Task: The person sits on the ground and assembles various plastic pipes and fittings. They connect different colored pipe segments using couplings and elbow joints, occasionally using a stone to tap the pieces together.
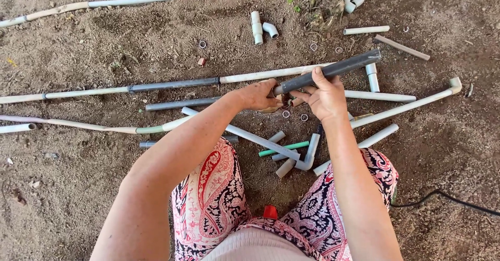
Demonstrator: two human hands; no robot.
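Nearest, the right hand (325,98) wraps the grey pipe (333,69) just behind its near end, thumb up over it; the left hand (259,94) closes its fingertips on that end. The pipe looks light, stiff and smooth, likely a bit slippery, so a full grip near the end suits. It is held above the dirt (78,177), long axis running from the hands up-right, far end pointing away past the white pipes (380,96)

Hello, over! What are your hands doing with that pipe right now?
Right hand grips dark grey pipe mid-length. Left hand at its near end. Loose pipe pieces on dirt below.
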